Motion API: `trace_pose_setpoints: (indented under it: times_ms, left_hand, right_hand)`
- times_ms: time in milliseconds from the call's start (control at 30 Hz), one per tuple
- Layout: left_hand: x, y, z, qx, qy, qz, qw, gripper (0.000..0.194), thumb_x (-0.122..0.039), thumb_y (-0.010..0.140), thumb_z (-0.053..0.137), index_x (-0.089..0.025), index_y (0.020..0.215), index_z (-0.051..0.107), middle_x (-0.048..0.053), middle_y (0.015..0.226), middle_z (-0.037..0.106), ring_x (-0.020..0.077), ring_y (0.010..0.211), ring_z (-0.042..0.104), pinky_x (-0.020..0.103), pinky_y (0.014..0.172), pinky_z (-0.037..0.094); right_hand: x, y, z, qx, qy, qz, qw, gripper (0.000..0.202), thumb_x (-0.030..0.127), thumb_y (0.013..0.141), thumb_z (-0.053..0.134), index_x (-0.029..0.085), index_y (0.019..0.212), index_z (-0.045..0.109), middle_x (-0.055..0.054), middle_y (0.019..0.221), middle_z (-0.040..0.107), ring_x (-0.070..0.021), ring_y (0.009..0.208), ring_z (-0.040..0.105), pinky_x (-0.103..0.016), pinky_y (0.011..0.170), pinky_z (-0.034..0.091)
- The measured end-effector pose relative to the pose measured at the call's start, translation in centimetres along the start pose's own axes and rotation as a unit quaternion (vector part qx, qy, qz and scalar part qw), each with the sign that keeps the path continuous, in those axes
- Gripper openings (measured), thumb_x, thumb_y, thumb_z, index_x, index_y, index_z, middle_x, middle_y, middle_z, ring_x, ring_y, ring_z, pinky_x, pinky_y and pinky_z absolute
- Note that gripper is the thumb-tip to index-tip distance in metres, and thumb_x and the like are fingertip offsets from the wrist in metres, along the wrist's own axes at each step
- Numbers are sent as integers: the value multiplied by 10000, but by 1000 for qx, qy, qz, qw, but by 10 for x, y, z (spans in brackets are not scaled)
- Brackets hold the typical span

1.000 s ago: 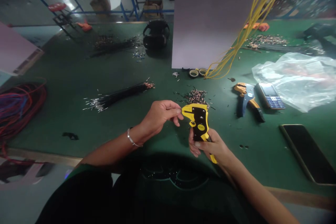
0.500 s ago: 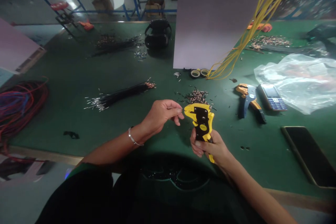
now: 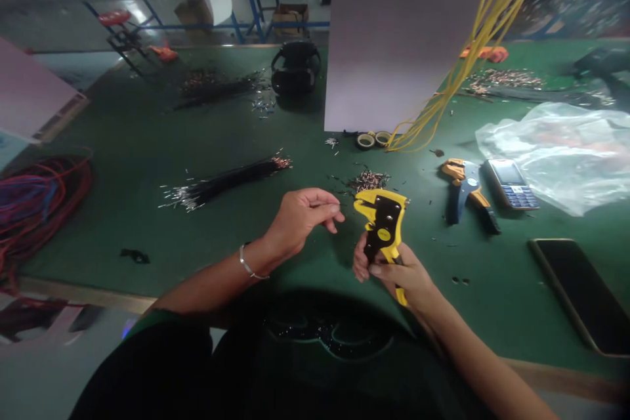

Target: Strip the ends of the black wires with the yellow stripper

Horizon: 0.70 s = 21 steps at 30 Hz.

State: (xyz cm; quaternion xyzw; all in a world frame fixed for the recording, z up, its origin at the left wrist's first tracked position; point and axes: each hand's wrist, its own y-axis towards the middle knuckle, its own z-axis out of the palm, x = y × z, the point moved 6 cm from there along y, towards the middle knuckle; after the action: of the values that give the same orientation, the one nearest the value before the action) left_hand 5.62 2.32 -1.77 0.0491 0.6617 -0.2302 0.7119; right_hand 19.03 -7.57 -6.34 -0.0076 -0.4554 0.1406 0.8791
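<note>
My left hand (image 3: pixel 308 216) is closed in a pinch, thumb against forefinger. A short dark end of wire (image 3: pixel 343 203) pokes out at its fingertips; the rest is hidden by the hand. My right hand (image 3: pixel 394 269) is wrapped round the handles of a yellow and black wire stripper (image 3: pixel 384 234). Its head points up and left, with a small gap between the jaws and my left fingertips. Just beyond the stripper lies a heap of cut wire scraps with coppery ends (image 3: pixel 369 180). Left of it rests a bundle of black wires (image 3: pixel 226 182) with bared ends.
To the right are a blue and orange wire stripper (image 3: pixel 465 190), a keypad phone (image 3: pixel 512 182), a dark smartphone (image 3: pixel 578 295) and a clear plastic bag (image 3: pixel 566 151). Tape rolls (image 3: pixel 365 140) lie below a grey panel (image 3: pixel 388 39) and yellow wires (image 3: pixel 472 65). Red-blue cable coils (image 3: pixel 44 203) sit left.
The wire stripper has shifted slightly right, away from my left fingertips, and its head has tilted a little. My left hand has stayed almost in place, still pinching.
</note>
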Motion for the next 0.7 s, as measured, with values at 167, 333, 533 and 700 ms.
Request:
trace_pose_setpoints:
  times_ms: [167, 333, 533, 700]
  left_hand:
    - [3, 0, 0, -8, 3, -2, 1000, 116, -220, 681, 720, -145, 757, 674, 26, 652, 695, 98, 487, 581, 287, 568, 502]
    - [5, -1, 2, -8, -8, -13, 1000, 132, -223, 666, 734, -140, 752, 676, 26, 648, 696, 98, 489, 581, 283, 558, 496]
    - [3, 1, 1, -15, -27, -16, 999, 141, -208, 645, 743, -133, 743, 676, 34, 649, 702, 103, 498, 586, 287, 568, 508]
    - [6, 7, -2, 1, -13, -9, 1000, 134, -211, 659, 737, -139, 759, 685, 35, 676, 707, 105, 538, 604, 291, 604, 523]
  right_hand:
    - [-5, 2, -4, -13, -11, -8, 1000, 361, 262, 658, 766, 173, 963, 594, -27, 779, 585, -186, 675, 556, -364, 647, 470]
    - [-7, 3, -5, -18, -27, -3, 999, 411, 285, 638, 793, 172, 982, 597, -30, 786, 591, -185, 684, 561, -361, 651, 474]
    - [-9, 4, -8, -8, -30, -2, 1000, 415, 265, 637, 792, 168, 997, 611, -31, 792, 603, -186, 687, 576, -359, 657, 478]
    - [-11, 4, -5, 31, -10, 7, 999, 418, 252, 625, 783, 161, 998, 617, -35, 786, 619, -193, 684, 578, -372, 660, 484]
